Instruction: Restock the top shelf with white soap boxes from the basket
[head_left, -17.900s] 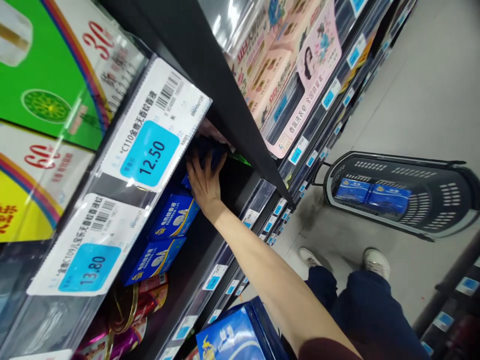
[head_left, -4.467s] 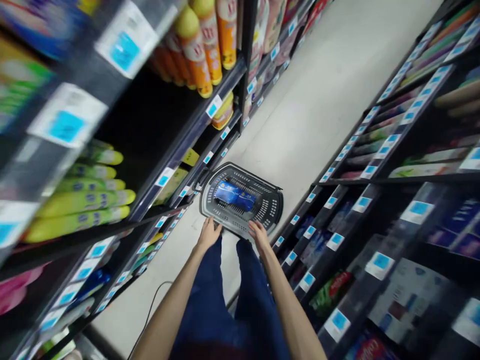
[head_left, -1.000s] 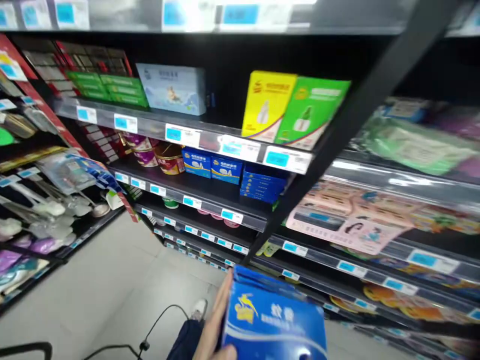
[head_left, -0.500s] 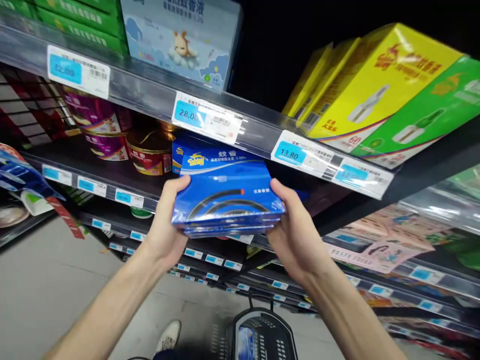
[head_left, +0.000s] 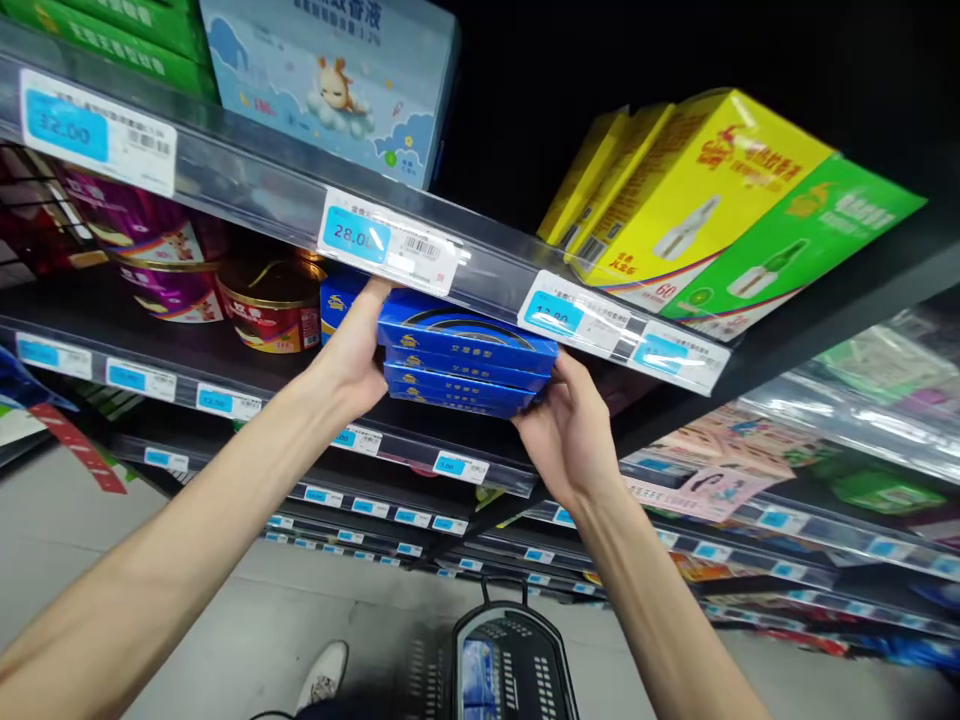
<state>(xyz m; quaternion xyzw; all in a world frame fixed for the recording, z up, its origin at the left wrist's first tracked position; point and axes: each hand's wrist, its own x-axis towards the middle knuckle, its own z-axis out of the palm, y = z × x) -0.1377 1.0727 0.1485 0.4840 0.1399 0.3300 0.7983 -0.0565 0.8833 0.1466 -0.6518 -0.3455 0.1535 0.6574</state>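
Observation:
Both my hands grip a stack of flat blue boxes held level at the mouth of a dark shelf bay. My left hand clasps the stack's left end, fingers reaching up toward the 28.00 price tag. My right hand closes on the right end from below. The stack sits just under the clear price rail of the shelf above. Another blue box stands behind my left hand on the same shelf.
Round red and purple tins stand left of the stack. Yellow and green boxes and a pale blue box fill the upper shelf. A dark shopping basket with a blue box inside rests on the floor by my shoe.
The stack of blue boxes has tipped from face-up to level and moved up and forward into the shelf opening. Both hands went with it, still gripping its ends.

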